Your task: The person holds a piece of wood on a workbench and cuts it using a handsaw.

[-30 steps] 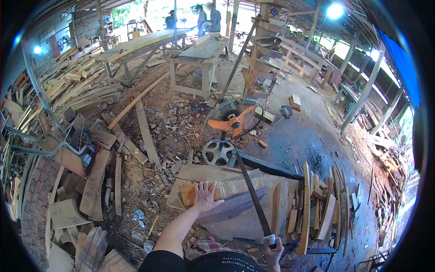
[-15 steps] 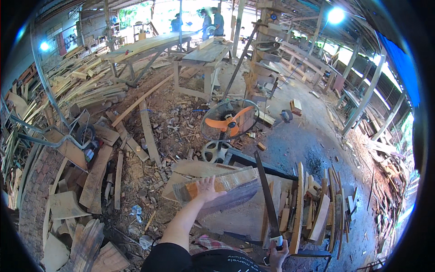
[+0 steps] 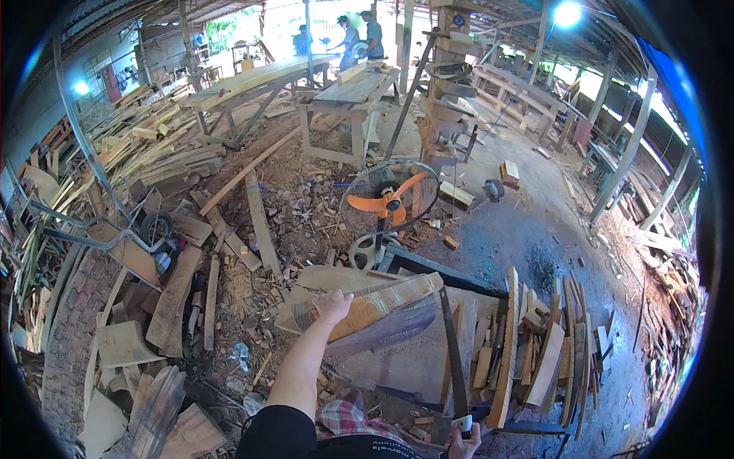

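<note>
My left hand grips the upper left edge of a thick wooden block, its fingers bent over that edge. The block has a rough, yellowish-brown upper face and a darker side, and lies tilted on a wide wooden board. In my right hand, low in view, is the pale handle of a handsaw. Its long dark blade points away from me, and the tip is by the block's right end. Whether the teeth touch the wood, I cannot tell.
An orange-bladed fan stands just beyond the board. Stacked wood strips lie to the right, offcuts and a wheelbarrow to the left. Long workbenches and several people are farther back.
My left hand has gone from spread fingers on the block to a bent grip at its edge. The block has tipped, showing more upper face. The saw has drawn slightly toward me.
</note>
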Demonstrator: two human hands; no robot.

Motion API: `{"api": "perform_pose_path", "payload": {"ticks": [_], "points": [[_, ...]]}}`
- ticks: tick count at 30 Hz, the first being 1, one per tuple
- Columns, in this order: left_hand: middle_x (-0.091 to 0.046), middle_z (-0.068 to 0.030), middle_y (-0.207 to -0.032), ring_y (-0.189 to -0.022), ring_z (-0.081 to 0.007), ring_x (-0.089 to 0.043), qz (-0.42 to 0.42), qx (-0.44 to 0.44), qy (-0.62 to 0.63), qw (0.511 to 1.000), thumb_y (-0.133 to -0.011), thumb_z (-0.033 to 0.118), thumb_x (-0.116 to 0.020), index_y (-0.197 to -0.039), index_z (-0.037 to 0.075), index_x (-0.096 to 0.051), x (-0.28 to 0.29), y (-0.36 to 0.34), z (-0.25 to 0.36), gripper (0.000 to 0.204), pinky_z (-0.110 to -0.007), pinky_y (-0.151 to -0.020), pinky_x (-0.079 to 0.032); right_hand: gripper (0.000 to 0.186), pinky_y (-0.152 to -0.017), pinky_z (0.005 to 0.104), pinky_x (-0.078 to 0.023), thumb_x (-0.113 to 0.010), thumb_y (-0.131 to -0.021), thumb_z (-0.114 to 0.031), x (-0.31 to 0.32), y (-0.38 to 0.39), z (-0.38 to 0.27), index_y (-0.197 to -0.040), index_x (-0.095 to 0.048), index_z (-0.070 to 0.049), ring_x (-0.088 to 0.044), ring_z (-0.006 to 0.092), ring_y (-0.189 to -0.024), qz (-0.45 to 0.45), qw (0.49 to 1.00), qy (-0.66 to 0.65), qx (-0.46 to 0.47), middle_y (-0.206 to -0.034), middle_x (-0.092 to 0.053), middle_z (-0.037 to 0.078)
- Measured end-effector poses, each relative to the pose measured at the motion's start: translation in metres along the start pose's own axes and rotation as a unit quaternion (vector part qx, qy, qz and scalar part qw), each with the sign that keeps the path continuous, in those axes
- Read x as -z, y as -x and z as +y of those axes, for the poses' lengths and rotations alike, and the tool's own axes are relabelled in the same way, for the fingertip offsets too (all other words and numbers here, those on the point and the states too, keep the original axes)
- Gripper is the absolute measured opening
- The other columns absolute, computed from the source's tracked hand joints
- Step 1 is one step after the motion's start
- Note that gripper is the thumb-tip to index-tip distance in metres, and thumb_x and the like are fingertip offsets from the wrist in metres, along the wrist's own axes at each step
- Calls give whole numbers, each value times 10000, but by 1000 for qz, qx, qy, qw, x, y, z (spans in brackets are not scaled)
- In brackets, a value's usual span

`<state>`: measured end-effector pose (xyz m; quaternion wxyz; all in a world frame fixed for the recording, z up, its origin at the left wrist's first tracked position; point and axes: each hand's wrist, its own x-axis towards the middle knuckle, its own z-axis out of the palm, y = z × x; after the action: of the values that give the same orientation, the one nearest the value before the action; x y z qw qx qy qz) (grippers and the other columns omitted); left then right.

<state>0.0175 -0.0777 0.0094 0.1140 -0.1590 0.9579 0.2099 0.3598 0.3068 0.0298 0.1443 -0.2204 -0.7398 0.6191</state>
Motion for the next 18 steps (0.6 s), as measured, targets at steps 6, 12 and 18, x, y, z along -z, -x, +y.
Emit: {"api": "perform_pose_path", "payload": {"ticks": [6,12,18], "points": [[-617,-190,-1197,-1136,-371,-578,10,33,87,996,-910,458,-482,-1137,94,-607,-26,-44,11,447,-578,-1006,-344,123,-553,215,-379,-672,-847,4,-21,-7,-6,-896,-573,-49,-465,57,-661,-28,999,15,23,-751,-507,-42],[-627,-203,-1155,-1090,-385,-595,-10,14,79,997,-911,372,-495,-1146,80,-575,-37,-56,21,383,-480,-924,-444,112,-619,216,-406,-670,-847,-11,-55,-14,-49,-930,-598,-31,-488,68,-703,-37,998,16,55,-781,-555,-22],[-612,-228,-1139,-1052,-357,-608,256,-36,331,908,-886,354,-575,-1181,3,-510,-15,-108,-22,462,-470,-925,-453,92,-565,214,-395,-686,-863,-64,-93,-28,-70,-906,-610,-39,-469,50,-649,-36,998,-11,56,-752,-546,-30]]}}
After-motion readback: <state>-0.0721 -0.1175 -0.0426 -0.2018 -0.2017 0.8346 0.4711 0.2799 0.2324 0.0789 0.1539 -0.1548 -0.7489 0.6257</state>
